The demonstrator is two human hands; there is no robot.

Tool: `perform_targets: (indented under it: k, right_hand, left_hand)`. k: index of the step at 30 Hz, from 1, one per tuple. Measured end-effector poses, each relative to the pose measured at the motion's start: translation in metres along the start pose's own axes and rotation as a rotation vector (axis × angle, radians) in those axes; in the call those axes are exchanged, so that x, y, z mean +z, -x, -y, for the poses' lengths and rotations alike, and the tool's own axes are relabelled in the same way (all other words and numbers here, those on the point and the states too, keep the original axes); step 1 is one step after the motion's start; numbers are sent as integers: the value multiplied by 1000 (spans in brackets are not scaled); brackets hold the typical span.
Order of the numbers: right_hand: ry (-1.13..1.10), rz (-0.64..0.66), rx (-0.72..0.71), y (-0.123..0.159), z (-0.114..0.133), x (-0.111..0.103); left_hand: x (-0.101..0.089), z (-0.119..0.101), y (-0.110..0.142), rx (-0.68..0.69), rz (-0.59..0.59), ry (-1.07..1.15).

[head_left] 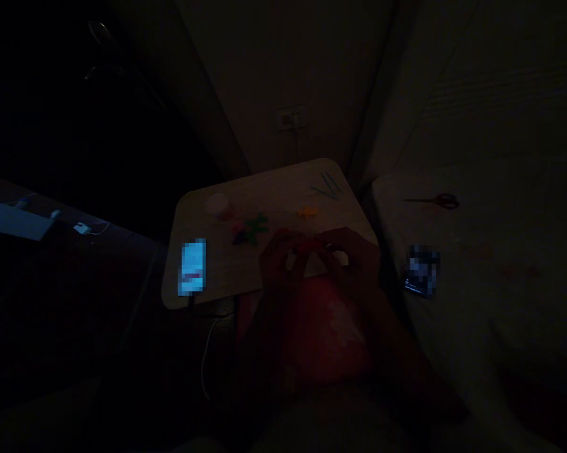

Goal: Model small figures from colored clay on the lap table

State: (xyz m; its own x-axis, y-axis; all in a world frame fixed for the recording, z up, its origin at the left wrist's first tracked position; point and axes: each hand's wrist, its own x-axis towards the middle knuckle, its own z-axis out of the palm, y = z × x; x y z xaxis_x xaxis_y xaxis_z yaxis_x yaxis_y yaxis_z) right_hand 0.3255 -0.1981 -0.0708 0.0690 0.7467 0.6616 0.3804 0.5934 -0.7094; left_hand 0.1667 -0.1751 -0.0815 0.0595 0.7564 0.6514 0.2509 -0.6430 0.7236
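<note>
In dim light, my left hand [279, 258] and my right hand [353, 257] meet over the front edge of a small light wooden table [274, 182]. Between their fingertips is a small red piece [310, 244]; its exact kind is too dark to make out. The fingers of both hands are bent and closed around it, partly hiding it. Green pieces [256, 226] lie to the left of my left hand, with a dark purple piece [239, 237] and a pink one [236, 226] beside them. An orange piece [306, 212] rests just beyond my hands.
A whitish round tub [217, 205] stands at the table's back left. Thin sticks [327, 186] lie at the back right. A lit phone [192, 267] with a cable is at the left edge. Scissors [441, 201] and another screen [421, 270] lie on a pale surface to the right.
</note>
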Motion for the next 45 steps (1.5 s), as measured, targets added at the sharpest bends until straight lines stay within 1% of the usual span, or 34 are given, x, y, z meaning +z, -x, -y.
perform_targets:
  k: [4, 8, 13, 15, 19, 24, 28, 31, 33, 36, 41, 43, 45]
  right_hand:
    - [24, 0, -31, 1, -3, -2]
    - [55, -27, -37, 4, -4, -1]
    - [125, -34, -56, 6, -3, 0]
    - [116, -15, -56, 5, -2, -1]
    - [97, -21, -69, 3, 0, -2]
    - [71, -24, -103, 1, 2, -2]
    - [48, -27, -81, 1, 3, -3]
    - [47, -39, -70, 3, 1, -2]
    - [49, -43, -95, 4, -1, -2]
    - [34, -47, -119, 5, -3, -1]
    - [-65, -44, -61, 4, 1, -3]
    - [-124, -26, -7, 4, 2, -4]
    - [-173, 1, 77, 5, 3, -4]
  left_hand:
    - [-1, -1, 0, -22, -7, 55]
    - [0, -3, -1, -39, -27, 52]
    - [0, -2, 0, -70, -14, 52]
    - [0, -3, 0, -50, 3, 63]
    - [0, -3, -1, -4, 2, 56]
    - [0, -3, 0, -39, -19, 31]
    - [0, -4, 0, -49, -28, 86]
    - [-1, -4, -2, -40, 5, 107]
    - [-1, -2, -2, -29, 31, 104]
    - [-1, 0, -2, -4, 35, 101]
    - [-2, -2, -2, 20, -2, 104]
    - [-3, -4, -4, 28, -5, 94]
    - [-4, -5, -4, 43, -4, 91]
